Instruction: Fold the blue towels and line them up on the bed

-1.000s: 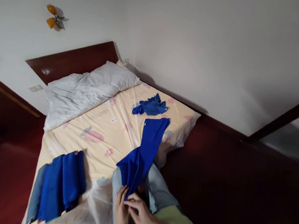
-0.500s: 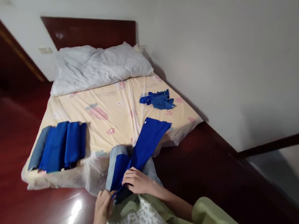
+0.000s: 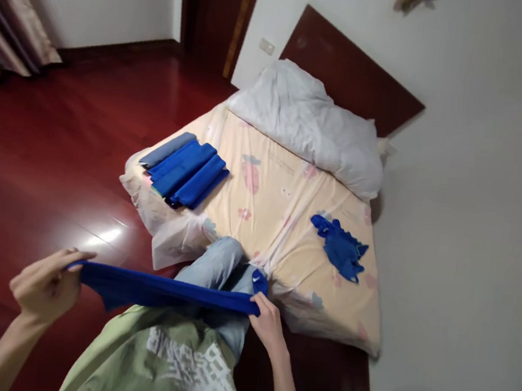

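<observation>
A long blue cloth (image 3: 166, 290) is stretched sideways in front of my body, above my lap. My left hand (image 3: 48, 283) grips its left end, out over the floor. At its other end, my right hand (image 3: 267, 321) pinches the fabric near my knee, and a small blue end with a white mark sticks up beyond the fingers. On the bed's left side lies a row of several rolled or folded blue cloths (image 3: 182, 169), with a grey-blue one at the outer edge. A crumpled blue garment (image 3: 343, 248) rests on the right part of the bed.
The bed (image 3: 263, 215) has a cream patterned sheet, and a white pillow or quilt (image 3: 309, 118) lies by the dark headboard (image 3: 354, 70). A wall stands close on the right. Curtains (image 3: 10, 15) hang at the far left, above a dark red floor (image 3: 53, 168).
The view has swung left. My hands have moved far apart, pulling the blue cloth from a slanting position over my knees to a nearly level stretch.
</observation>
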Demonstrator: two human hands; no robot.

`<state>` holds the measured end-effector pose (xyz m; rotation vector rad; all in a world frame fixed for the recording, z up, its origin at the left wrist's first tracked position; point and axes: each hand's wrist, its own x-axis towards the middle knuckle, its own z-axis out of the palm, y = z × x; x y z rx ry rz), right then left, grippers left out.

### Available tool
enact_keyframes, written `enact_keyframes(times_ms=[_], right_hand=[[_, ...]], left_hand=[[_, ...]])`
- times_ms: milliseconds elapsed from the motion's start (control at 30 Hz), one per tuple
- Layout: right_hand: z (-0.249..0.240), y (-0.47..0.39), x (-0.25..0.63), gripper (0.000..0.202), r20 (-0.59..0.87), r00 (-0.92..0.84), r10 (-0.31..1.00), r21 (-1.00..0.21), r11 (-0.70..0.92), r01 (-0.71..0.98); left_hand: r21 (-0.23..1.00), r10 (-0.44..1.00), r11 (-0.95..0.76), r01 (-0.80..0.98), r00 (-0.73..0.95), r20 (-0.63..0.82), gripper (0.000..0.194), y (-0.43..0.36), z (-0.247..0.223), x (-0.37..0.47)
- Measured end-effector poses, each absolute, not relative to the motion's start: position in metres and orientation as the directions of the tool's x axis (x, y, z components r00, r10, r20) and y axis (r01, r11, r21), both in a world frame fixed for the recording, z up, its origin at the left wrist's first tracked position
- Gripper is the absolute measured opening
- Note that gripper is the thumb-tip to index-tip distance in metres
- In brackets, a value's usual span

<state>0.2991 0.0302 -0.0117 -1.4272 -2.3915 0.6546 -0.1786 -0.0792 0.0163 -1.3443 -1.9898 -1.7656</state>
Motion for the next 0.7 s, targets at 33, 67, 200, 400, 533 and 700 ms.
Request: enact_keyframes(times_ms=[33, 67, 200, 400, 533, 700], right_hand=[[-0.012, 0.029, 0.312, 0.035, -0.002, -0.45, 0.893, -0.51, 0.387, 0.768], [-0.012, 0.027, 0.325, 0.034, -0.011, -0.423, 0.906, -0.509, 0.359, 0.782], [-0.003, 0.01, 0.368, 0.011, -0.067, -0.274, 0.959, -0.554, 0.193, 0.81], [0.012, -0.016, 0.396, 0.038, -0.291, -0.159, 0.943, -0.715, -0.104, 0.692], [0.016, -0.019, 0.412, 0.033, -0.334, -0.217, 0.917, -0.787, -0.145, 0.6], [0.037, 0.014, 0.448, 0.032, -0.174, -0.145, 0.974, -0.789, -0.05, 0.612]], left_hand=[[0.673, 0.466, -0.075, 0.736, -0.571, 0.676, 0.021, -0.079, 0.023, -0.184], [0.647, 0.438, -0.044, 0.761, -0.568, 0.697, 0.023, -0.078, 0.03, -0.189], [0.722, 0.426, 0.135, 0.678, -0.698, 0.576, 0.035, -0.075, 0.053, -0.205], [0.78, 0.629, 0.201, 0.592, -0.689, 0.361, 0.052, -0.07, 0.054, -0.22], [0.857, 0.671, 0.281, 0.432, -0.727, 0.146, 0.068, -0.061, 0.052, -0.22], [0.964, 0.768, 0.139, 0.226, -0.639, 0.039, 0.068, -0.011, 0.079, -0.212]])
